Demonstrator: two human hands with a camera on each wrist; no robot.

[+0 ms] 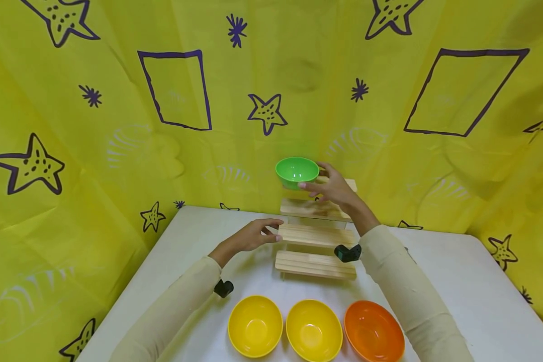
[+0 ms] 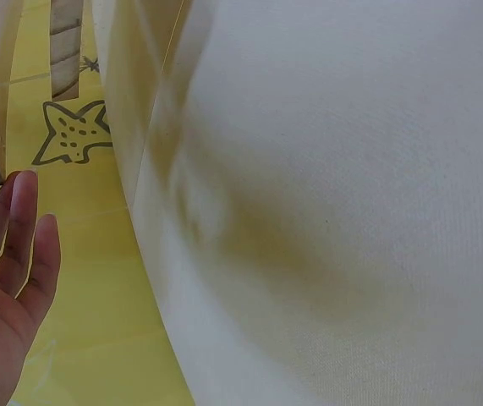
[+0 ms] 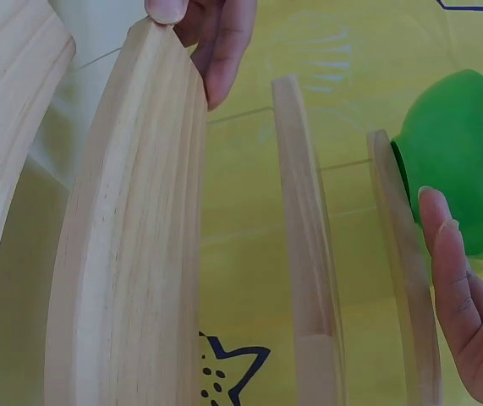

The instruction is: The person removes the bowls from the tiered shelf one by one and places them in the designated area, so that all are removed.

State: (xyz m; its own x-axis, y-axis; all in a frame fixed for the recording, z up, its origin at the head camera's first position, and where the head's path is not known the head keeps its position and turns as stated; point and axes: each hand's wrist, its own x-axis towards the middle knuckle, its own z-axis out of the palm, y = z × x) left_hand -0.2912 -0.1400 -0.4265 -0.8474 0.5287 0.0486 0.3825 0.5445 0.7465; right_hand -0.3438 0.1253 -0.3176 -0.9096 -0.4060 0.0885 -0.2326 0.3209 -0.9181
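A small green bowl [image 1: 297,171] is held upright at the left end of the top step of a tiered wooden rack [image 1: 317,235]. My right hand [image 1: 334,189] grips it from the right side, thumb low at the front and fingers behind. In the right wrist view, the green bowl [image 3: 461,165] has its foot right at the top step [image 3: 406,279]. My left hand [image 1: 253,235] pinches the left end of a lower step between thumb and fingers. The left wrist view shows those fingers [image 2: 23,211] at the wood's end.
Two yellow bowls [image 1: 255,327] [image 1: 314,329] and an orange bowl [image 1: 373,332] stand in a row on the white table [image 1: 163,286], in front of the rack. Yellow sheeting [image 1: 235,151] with drawn stars surrounds the back and sides.
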